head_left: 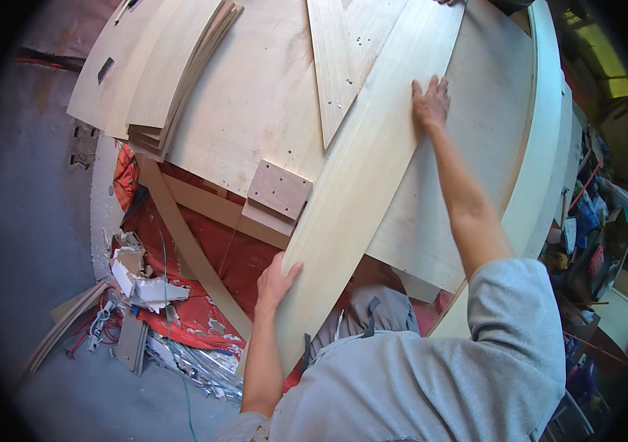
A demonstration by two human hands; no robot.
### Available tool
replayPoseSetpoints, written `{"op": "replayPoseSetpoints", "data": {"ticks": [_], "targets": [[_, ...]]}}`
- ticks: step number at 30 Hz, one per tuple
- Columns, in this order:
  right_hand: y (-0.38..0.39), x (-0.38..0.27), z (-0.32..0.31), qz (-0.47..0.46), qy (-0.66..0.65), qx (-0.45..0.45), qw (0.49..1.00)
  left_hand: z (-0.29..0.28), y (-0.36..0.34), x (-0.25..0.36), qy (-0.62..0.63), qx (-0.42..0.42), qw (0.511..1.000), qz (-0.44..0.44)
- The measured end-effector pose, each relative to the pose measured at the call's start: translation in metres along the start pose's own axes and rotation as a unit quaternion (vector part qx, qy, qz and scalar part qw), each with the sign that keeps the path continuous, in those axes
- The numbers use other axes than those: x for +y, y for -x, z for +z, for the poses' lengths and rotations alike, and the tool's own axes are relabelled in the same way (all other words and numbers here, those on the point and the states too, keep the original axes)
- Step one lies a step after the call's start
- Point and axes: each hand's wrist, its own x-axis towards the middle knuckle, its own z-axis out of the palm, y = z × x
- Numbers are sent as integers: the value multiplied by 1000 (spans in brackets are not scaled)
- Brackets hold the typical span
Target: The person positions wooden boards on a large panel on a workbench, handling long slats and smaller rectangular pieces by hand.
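A long, straight plank of pale, fine-grained wood slants across the plywood desk, its near end overhanging. The left hand has its grip clasped on the left edge, thumb on the smooth face; the right hand's grip is released, fingers spread at the right edge. Leftward lie a drilled rectangular block and stacked thin panels.

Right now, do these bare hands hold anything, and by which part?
The left hand holds the long, pale wooden board by its left edge, near the lower end; the right hand touches its right edge, farther up, grip unclear.
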Motion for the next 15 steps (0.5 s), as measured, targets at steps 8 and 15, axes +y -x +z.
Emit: {"op": "replayPoseSetpoints", "data": {"ticks": [8,15], "targets": [[-88,-3,18,54,25,-38,998,28,-63,31,92,78,988,-92],[-59,-8,11,43,12,-39,998,26,-45,21,117,121,985,-48]]}}
